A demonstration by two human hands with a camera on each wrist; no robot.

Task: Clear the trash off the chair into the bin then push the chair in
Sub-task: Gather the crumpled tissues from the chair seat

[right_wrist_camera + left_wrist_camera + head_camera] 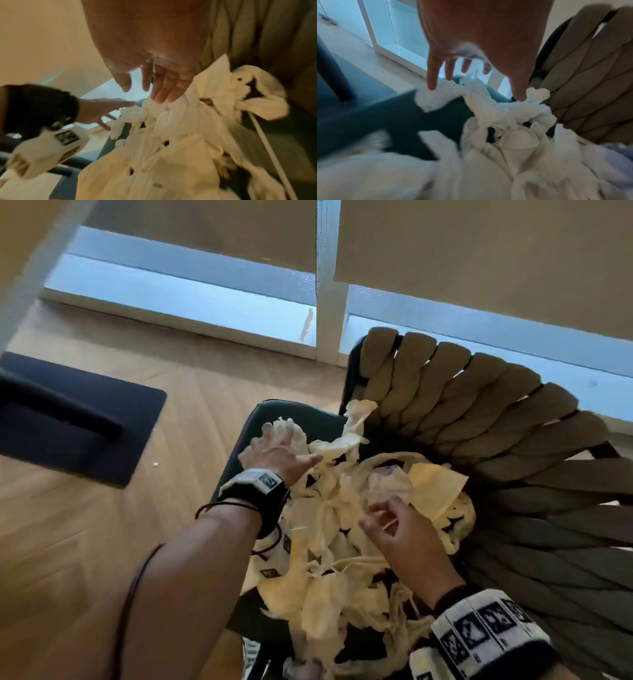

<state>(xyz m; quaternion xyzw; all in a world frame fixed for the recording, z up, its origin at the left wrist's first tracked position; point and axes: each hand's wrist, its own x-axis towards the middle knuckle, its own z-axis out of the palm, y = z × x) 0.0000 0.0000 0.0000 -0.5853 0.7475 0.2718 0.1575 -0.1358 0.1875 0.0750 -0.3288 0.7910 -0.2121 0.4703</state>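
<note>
- The trash, a heap of crumpled tissue paper [342, 542], lies on the dark seat of the chair [260, 412], directly below and between both hands; the heap runs lengthways from the seat's near edge toward the backrest [496, 412]; no bin shows in any view, so which way the load must travel cannot be told.
- The left hand [279, 448] is spread flat, fingers straight, over the wad at the heap's far-left corner; in the left wrist view its fingertips [431, 86] touch that wad and the thumb touches another twist of paper nearer the backrest; it grasps nothing yet.
- The right hand [394, 529] hovers over the middle of the heap, fingers loosely bent and parted; in the right wrist view the fingertips [160, 98] just meet the paper; nothing is pinched as far as can be seen.
- Judgement: both hands are equally near; the coming move looks like a two-handed gather from the sides inward.
- The paper is thin, soft, creased, cream-white, torn into strips and loose balls; likely to shed scraps when lifted.
- The backrest is thick grey-green padded straps fanned around the seat; the wooden floor [85, 525] lies to the left.
</note>
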